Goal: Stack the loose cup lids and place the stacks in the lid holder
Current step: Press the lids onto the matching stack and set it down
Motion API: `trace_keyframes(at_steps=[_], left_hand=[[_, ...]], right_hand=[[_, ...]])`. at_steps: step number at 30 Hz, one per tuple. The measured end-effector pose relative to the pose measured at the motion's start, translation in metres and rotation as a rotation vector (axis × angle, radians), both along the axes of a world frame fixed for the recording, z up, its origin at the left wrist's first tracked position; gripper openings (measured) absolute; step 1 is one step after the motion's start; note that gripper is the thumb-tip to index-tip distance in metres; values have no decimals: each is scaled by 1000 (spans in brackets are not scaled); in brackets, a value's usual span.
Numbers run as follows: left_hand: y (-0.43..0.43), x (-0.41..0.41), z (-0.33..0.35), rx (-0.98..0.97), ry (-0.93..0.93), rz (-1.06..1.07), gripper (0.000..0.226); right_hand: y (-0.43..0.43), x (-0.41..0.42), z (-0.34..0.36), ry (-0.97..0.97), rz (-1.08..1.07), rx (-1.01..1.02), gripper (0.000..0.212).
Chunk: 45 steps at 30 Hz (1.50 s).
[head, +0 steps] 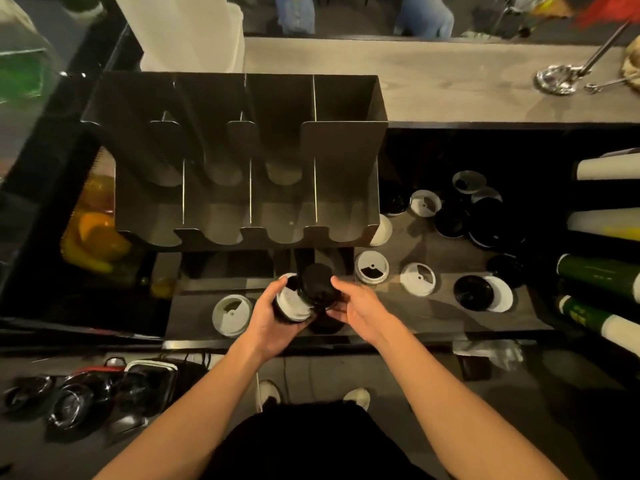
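Observation:
A stack of black and white cup lids (pixel 304 296) hangs just above the dark counter, in front of the black lid holder (pixel 242 188). My left hand (pixel 273 317) grips the stack from the left, fingers curled under it. My right hand (pixel 353 303) holds its right side with thumb and fingertips. The holder's four slots look bare. One loose white lid (pixel 231 315) lies left of my hands. More white lids (pixel 371 267) (pixel 417 278) and black lids (pixel 473 292) lie scattered to the right.
Sleeves of paper cups (pixel 602 277) lie on their sides at the right edge. A raised wooden ledge (pixel 433 81) runs behind the holder, with a metal stand (pixel 557 79) on it. Orange fruit (pixel 95 233) sits left of the holder. Dark containers (pixel 86 400) lie on the floor lower left.

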<state>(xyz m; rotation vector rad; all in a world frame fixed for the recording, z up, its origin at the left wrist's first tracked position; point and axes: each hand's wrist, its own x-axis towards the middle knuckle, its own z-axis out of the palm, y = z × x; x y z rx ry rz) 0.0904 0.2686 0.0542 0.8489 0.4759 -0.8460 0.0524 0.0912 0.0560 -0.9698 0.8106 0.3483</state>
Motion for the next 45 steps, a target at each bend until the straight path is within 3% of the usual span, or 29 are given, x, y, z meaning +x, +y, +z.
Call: trace_keyframes(at_steps=[3,9,11,15,19,23,27,30,34,39,45], left_hand=[[21,2,-3,1,-15,-1,39],[57,4,0,-28,-25,-27,45],[68,5,1,-49,-17,-43,37],[85,5,-2,-85,36,-94,39],[92,4,-7,-48,104,-114,40],[90,3,-15,17,78,-112,38],[75,1,-13,34,93,-128,41],[59,2,-14,74,137,-58,34],[43,5,-18,154,159,-35,30],[31,6,-22,193,166,-51,35],[30,4,-25,195,184,-62,39]], right_hand=[[26,-4,1,49,-65,42,34],[69,-2,5,81,312,-486,53],[78,1,6,4,356,-558,59],[88,6,14,-351,501,-771,62],[93,7,11,-395,810,-888,54],[85,-4,0,-315,751,-659,78],[80,-15,-6,-289,702,-719,85],[69,-25,-9,-255,564,-840,85],[43,-39,-9,-63,324,-1143,88],[33,-29,-13,160,517,-1358,86],[47,-15,-30,202,617,-1452,73]])
